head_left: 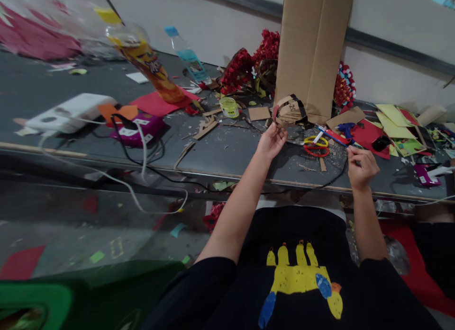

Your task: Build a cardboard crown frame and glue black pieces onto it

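Cardboard ring (pixel 284 113) with black bands is held above the littered worktop (pixel 234 152), which runs across in front of the person. From the ring, a tall cardboard sheet (pixel 313 46) rises at one o'clock, and a yellow-capped bottle (pixel 156 76) leans between nine and ten. At seven, I see the left hand (pixel 272 141), its grip pinching the ring's lower edge; at four, the right hand (pixel 363 168) has curled fingers, though I cannot tell whether its grip holds anything. Red-and-yellow scissors (pixel 316 153) lie at five, a small tub (pixel 229 108) at nine.
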`<state>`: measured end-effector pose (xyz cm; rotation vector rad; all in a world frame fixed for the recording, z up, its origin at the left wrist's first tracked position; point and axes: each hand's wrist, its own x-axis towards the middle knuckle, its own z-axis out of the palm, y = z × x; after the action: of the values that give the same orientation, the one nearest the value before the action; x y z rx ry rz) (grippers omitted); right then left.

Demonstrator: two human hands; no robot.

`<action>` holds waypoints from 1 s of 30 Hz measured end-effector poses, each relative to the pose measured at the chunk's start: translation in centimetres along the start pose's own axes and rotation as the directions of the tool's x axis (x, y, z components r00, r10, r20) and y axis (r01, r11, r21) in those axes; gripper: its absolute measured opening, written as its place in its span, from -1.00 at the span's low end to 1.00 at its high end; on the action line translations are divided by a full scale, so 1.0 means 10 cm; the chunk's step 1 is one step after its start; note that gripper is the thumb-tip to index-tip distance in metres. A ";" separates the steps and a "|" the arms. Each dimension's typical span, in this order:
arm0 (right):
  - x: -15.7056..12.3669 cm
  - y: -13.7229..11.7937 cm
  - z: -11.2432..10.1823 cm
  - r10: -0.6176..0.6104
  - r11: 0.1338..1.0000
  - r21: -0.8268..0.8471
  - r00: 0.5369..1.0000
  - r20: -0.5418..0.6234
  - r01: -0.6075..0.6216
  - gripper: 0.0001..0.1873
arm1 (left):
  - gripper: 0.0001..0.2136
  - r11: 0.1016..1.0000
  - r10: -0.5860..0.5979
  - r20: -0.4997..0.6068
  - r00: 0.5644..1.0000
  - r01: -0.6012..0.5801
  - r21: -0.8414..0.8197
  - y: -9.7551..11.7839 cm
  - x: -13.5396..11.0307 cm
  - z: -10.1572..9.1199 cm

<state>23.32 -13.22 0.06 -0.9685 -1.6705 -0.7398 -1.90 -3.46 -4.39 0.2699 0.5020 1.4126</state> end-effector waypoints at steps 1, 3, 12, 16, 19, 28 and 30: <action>0.00 0.01 0.00 0.006 1.000 -0.002 1.000 0.004 -0.006 -0.68 | -0.81 1.000 -0.002 -0.008 1.000 0.002 -0.001 0.00 0.00 0.00; -0.01 0.02 -0.01 0.016 1.000 0.000 1.000 0.006 -0.016 -0.68 | -0.78 1.000 -0.005 -0.028 1.000 0.005 -0.005 0.00 -0.01 0.01; -0.05 -0.03 -0.02 0.060 0.995 0.077 0.998 -0.018 -0.059 -0.67 | -0.78 1.000 -0.012 -0.001 1.000 0.012 -0.023 0.00 -0.01 0.03; -0.07 -0.05 0.01 -0.005 0.993 0.116 1.000 0.027 0.002 -0.71 | -0.78 0.999 -0.033 0.004 0.999 0.033 0.001 0.00 -0.02 0.03; -0.07 -0.04 0.03 0.007 0.994 0.110 1.000 0.029 -0.011 -0.71 | -0.81 0.999 -0.032 0.003 0.999 0.032 0.023 0.00 -0.02 0.03; -0.02 0.04 -0.02 0.031 0.998 0.053 0.999 -0.023 -0.030 -0.68 | -0.81 0.999 -0.031 0.011 0.999 0.030 0.009 0.00 -0.02 0.03; -0.01 0.06 -0.03 0.018 0.999 0.034 0.999 -0.046 -0.017 -0.69 | -0.80 1.000 -0.030 0.003 1.000 0.030 0.008 -0.01 -0.01 0.02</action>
<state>24.01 -13.18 0.08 -0.9349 -1.6274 -0.7157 -1.73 -3.54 -4.20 0.2701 0.5073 1.3815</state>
